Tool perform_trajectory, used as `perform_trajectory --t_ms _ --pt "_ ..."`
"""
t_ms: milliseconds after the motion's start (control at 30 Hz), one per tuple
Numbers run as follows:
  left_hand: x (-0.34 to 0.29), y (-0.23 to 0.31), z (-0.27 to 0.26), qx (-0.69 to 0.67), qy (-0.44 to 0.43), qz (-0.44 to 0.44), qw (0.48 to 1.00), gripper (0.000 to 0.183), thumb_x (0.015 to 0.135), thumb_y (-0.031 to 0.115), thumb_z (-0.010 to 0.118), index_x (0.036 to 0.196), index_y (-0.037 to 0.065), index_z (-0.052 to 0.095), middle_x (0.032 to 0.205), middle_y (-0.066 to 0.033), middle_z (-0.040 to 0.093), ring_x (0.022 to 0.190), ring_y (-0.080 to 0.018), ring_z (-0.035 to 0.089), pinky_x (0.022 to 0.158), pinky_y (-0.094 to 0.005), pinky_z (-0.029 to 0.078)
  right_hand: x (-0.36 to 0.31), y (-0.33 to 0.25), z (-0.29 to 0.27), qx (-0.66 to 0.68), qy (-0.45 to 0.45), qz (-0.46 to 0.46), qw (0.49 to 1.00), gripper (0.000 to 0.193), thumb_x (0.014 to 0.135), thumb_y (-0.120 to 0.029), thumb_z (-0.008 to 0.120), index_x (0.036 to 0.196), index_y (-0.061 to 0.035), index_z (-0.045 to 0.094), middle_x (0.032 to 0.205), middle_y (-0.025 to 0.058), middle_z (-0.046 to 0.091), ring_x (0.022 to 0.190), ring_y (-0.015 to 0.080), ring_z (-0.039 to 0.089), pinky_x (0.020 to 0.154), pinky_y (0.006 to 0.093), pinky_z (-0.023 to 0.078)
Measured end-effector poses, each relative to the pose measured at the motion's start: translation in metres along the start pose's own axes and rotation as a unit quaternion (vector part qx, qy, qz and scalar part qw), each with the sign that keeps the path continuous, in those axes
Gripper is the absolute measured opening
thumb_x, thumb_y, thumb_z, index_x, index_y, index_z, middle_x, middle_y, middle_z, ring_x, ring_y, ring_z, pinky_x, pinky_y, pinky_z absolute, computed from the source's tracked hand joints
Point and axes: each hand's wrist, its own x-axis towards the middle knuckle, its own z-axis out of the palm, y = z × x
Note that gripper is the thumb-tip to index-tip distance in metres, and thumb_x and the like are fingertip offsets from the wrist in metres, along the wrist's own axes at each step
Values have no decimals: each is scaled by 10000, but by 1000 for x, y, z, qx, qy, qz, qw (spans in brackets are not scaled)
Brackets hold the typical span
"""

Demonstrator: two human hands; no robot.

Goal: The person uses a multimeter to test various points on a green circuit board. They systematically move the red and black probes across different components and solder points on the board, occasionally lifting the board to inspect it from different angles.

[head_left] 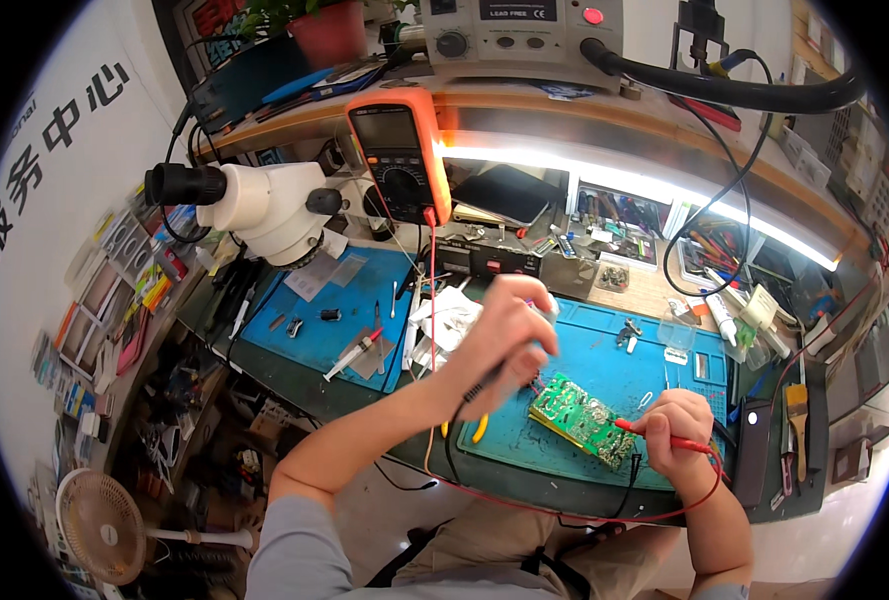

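Note:
A green circuit board (576, 415) lies at a slant on the blue work mat (524, 440), its soldered side up. My right hand (676, 432) is closed round a red test probe (699, 444), whose tip reaches the board's right part. My left hand (512, 340), somewhat blurred, is raised above the board's left end. Its fingers are curled, and a black test probe (476, 388) with its cable comes out below the palm. Something small shows at the fingertips, too blurred to name. An orange multimeter (401, 160) leans against the shelf, and a red lead runs from it.
A white microscope (264, 205) stands over the left mat. White tissues (449, 322), a syringe (352, 356) and yellow-handled pliers (480, 430) lie left of the board. Small metal parts (627, 335) and a brush (796, 408) are to the right. Leads loop along the front edge.

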Motion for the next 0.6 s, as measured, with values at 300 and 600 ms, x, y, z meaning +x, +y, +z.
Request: perform_trajectory --t_ms 300,600 --pt "-5 -8 29 -11 -28 1 1000 171 938 49 738 1105 42 703 1149 -91 529 1011 -219 571 872 -333 489 5 -4 1 4 10 29 1000 281 923 -64 589 644 -72 624 591 38 616 469 185 570 457 306 441" --pt "-18 -7 19 5 -68 34 997 300 890 100 778 1169 8 712 1120 -147 688 977 -272 686 819 -356 568 7 7 -1 17 20 27 999 234 870 -34 649 645 -54 588 576 40 551 432 196 500 407 317 386"
